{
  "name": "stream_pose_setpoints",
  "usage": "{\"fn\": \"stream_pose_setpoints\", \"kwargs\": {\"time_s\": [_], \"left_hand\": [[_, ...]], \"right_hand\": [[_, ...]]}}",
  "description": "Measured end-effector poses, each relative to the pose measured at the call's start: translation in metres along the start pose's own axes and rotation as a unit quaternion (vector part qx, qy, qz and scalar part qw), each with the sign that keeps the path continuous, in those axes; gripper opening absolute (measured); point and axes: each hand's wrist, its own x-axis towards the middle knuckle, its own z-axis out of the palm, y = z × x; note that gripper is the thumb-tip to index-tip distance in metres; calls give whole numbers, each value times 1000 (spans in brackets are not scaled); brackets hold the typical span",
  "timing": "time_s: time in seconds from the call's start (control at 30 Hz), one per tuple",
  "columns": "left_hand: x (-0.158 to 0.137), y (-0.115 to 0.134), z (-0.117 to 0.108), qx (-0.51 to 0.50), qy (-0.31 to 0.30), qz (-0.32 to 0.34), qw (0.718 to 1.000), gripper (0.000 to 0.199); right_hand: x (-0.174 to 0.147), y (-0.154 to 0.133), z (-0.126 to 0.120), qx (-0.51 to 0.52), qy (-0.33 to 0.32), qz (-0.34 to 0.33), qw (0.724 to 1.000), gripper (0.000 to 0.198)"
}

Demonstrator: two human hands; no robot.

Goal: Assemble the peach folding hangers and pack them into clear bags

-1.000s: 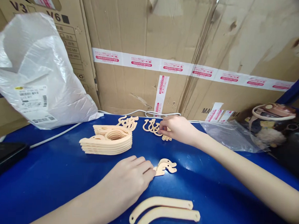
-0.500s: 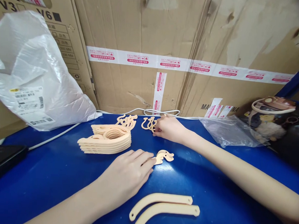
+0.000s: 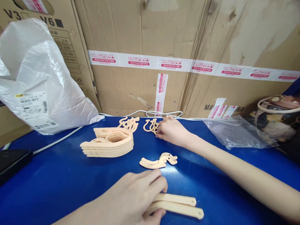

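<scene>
Left hand [image 3: 133, 196] has left the small curved pieces [image 3: 152, 164] mid-counter [image 3: 73, 177]; thumb and fingers now straddle two strips [image 3: 181, 209] nearer its front. Right hand [image 3: 173, 130] stays at hooks [image 3: 153, 126], back edge. Pinching: indeterminable.

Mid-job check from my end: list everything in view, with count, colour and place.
curved strips: two, cream, front centre
small curved pieces: at least two, cream, overlapping mid-table
stacked pieces: one stack, cream, left of centre
hook pieces: several, cream, behind the stack and back centre
white bag: one, labelled, back left
clear bag: one, transparent, back right
black object: one, left edge
cable: count unclear, white, left and back
cardboard: count unclear, brown, behind
tape: several strips, white and pink, on cardboard
handled item: one, brownish, far right
table: one, blue, beneath
left hand: one, bare, at the strips
right hand: one, bare, at the back-centre hook pieces
</scene>
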Motion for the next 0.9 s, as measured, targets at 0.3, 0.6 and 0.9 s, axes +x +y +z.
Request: {"fn": "stream_pose_setpoints", "kwargs": {"time_s": [0.3, 0.6, 0.9], "left_hand": [[4, -15, 4, 6, 42, 2, 999, 4], [4, -15, -2, -98, 162, -44, 981, 19], [9, -33, 0, -349, 263, -141, 888, 39]], "right_hand": [[3, 2, 9, 51, 50, 27, 997, 12], [3, 0, -4, 194, 103, 70, 973, 16], [-23, -38, -43, 430, 30, 0, 902, 20]]}}
